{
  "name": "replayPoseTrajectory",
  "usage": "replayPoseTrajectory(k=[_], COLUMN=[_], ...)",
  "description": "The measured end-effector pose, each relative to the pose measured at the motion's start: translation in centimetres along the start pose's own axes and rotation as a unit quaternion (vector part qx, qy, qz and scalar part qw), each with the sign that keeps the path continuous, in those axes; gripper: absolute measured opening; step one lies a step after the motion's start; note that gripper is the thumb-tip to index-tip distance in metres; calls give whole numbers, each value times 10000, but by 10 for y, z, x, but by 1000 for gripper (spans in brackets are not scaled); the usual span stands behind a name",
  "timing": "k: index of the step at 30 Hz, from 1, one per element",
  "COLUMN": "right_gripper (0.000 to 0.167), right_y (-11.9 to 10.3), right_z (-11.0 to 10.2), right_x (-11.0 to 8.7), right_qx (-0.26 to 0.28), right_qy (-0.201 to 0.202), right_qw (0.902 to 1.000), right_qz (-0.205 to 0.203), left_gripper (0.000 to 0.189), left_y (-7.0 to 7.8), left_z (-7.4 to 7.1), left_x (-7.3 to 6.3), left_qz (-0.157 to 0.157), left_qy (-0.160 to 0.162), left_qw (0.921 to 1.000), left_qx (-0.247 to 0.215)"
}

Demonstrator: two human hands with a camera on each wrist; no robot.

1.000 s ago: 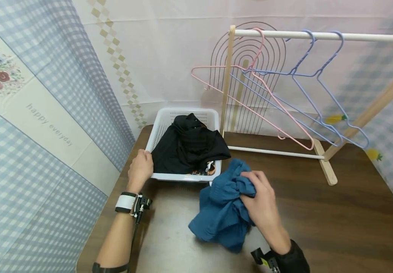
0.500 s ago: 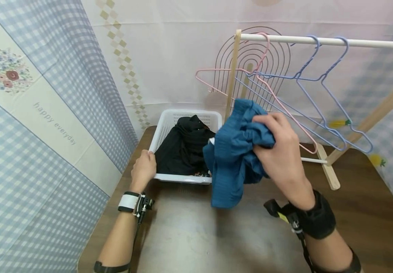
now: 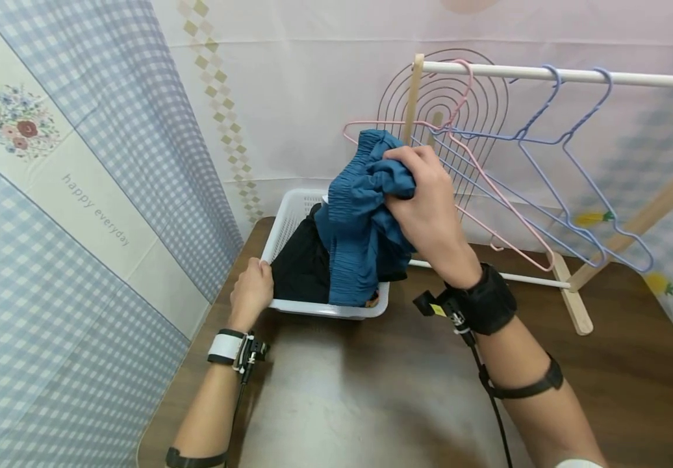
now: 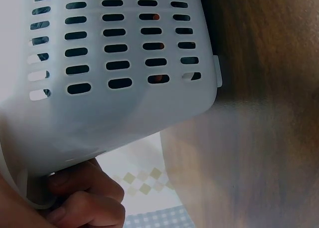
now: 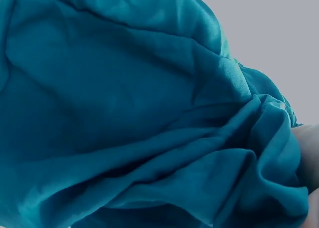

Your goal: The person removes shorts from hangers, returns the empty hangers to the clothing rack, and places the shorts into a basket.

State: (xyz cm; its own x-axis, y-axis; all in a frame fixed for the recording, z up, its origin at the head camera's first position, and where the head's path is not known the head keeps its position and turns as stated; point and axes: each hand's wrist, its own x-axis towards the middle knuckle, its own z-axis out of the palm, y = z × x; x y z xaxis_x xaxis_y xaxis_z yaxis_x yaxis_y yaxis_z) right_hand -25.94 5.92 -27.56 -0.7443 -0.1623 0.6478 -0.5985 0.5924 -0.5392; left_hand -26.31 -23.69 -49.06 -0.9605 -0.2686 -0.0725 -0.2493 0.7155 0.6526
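Note:
My right hand (image 3: 427,201) grips a bunched blue garment (image 3: 354,227) with a gathered, elastic-looking band, and holds it over the white plastic basket (image 3: 280,224). Its lower end overlaps the basket's front rim in the head view. Blue cloth (image 5: 124,113) fills most of the right wrist view. At the basket's left front corner, my left hand (image 3: 251,289) holds the rim, its fingers (image 4: 94,203) curled at the edge in the left wrist view. Black clothing (image 3: 301,266) lies in the basket, partly hidden behind the blue garment.
A rack with a white rail (image 3: 506,71) and wooden legs stands at the right back. A pink hanger (image 3: 488,185) and blue hangers (image 3: 570,169) hang on it, close to my right hand. A checked curtain (image 3: 108,130) runs along the left of the wooden table (image 3: 313,390).
My right hand has lifted the blue garment from the table in front and carried it up and left over the basket. The left hand keeps its place on the rim.

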Motion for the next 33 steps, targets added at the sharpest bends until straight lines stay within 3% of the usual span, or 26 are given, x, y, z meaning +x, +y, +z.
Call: replayPoseTrajectory(k=[8, 20, 33], right_gripper=[34, 33, 29], right_y=[6, 4, 20], right_z=[26, 38, 73], right_x=[22, 66, 75], right_qx=[4, -267, -495], right_qy=[-37, -105, -349], right_qw=[10000, 9996, 9982], right_qz=[-66, 86, 21], left_gripper=[45, 47, 45], left_y=[2, 1, 1], left_z=[1, 2, 4], left_x=[1, 1, 1], left_qz=[23, 25, -8], left_qy=[33, 106, 151], left_qw=[10000, 9999, 9999], left_qx=[-26, -4, 46])
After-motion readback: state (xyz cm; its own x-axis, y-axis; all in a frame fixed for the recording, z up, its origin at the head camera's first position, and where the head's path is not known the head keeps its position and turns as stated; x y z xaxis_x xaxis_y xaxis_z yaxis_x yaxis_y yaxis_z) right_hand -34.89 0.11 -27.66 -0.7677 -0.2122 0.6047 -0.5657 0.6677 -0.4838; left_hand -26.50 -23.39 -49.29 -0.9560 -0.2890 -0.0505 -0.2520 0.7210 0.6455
